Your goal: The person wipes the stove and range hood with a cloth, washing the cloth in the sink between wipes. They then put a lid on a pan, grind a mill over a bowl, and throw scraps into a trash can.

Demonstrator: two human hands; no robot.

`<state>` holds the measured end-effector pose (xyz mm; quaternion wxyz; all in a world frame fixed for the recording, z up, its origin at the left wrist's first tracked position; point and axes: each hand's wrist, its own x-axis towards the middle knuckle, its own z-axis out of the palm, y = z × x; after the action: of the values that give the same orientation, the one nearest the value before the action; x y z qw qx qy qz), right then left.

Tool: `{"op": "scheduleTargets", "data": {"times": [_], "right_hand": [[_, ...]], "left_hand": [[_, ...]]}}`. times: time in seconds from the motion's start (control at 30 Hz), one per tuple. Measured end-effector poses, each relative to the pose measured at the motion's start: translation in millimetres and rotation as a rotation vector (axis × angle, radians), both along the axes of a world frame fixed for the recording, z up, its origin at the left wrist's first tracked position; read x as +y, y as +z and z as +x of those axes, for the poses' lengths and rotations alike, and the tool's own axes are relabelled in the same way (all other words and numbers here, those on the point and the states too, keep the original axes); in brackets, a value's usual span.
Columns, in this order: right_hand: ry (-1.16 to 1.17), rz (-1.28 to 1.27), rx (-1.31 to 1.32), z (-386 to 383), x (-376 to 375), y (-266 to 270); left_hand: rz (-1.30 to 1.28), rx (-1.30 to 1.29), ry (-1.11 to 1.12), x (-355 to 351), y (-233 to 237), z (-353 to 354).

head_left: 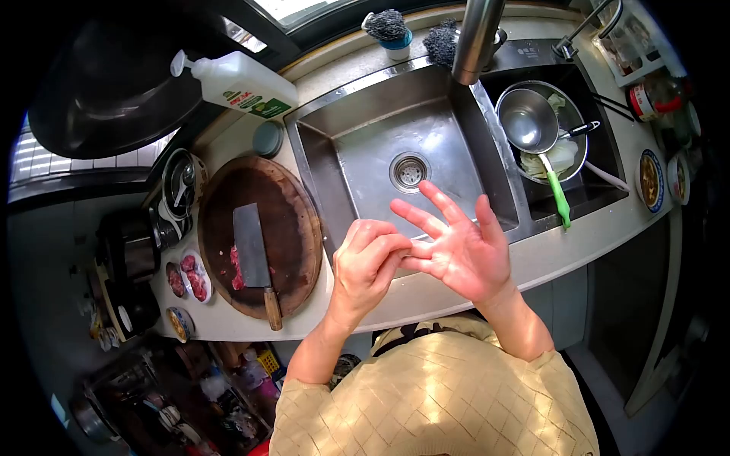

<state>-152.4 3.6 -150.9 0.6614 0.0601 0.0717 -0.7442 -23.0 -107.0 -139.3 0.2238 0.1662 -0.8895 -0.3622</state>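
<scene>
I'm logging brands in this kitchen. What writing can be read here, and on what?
Nothing reads clearly.
White bottle: green label, print too blurred.
Sink ledge: small mark, too small.
Jar: red label, unreadable.

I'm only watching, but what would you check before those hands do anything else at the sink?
1. Hands free of tools: left hand grips a finger of the open right hand, nothing else held. Ok.
2. Cleaver parked: flat on the cutting board, away from both hands. Ok.
3. Meat cleared off the board: pieces lie by the blade. Not ok.
4. Big sink basin free: nothing in it, drain uncovered. Ok.
5. Faucet running: no stream visible. Cannot tell.
</scene>
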Motion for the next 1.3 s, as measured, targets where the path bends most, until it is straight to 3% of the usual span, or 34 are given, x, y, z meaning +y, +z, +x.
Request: {"op": "scheduleTargets", "data": {"times": [0.23, 0.37, 0.43, 0.53, 0.67, 0.73, 0.9, 1.03, 1.13, 1.3], "right_hand": [[0.037, -0.051, -0.044, -16.0, -2.9, -10.8], [0.039, -0.059, -0.081, -18.0, -7.8, -11.3], [0.018, -0.05, -0.099, -19.3, -9.2, -11.8], [-0.001, 0.086, 0.083, -32.3, -13.2, -23.5], [-0.056, 0.287, 0.239, -56.1, -14.2, -57.5], [-0.007, 0.337, 0.468, -64.1, -13.5, -63.0], [0.198, 0.187, 0.976, -58.9, -9.9, -68.6], [0.212, 0.105, 0.774, -10.0, -23.5, -43.5], [0.571, 0.153, 0.822, 5.7, -31.7, -55.3], [0.473, 0.236, 0.796, 17.2, -24.2, -55.2]], "left_hand": [[0.33, 0.02, 0.141, 0.4, -17.3, -7.5], [0.92, 0.119, 0.193, -5.9, -16.9, -5.8], [0.974, 0.139, 0.222, -11.2, -18.2, -4.8], [0.997, 0.13, 0.327, -19.1, -17.1, -8.7], [1.31, 0.144, 0.324, -30.2, -14.9, -16.4], [1.456, 0.149, 0.386, -30.1, -8.1, -26.4], [1.442, 0.178, 0.369, -37.5, -27.0, -31.3], [1.341, 0.146, 0.395, -33.0, -24.4, -29.4], [1.295, 0.174, 0.449, -29.8, -17.0, -15.0], [1.327, 0.263, 0.495, -23.3, -13.8, 33.0]]}}
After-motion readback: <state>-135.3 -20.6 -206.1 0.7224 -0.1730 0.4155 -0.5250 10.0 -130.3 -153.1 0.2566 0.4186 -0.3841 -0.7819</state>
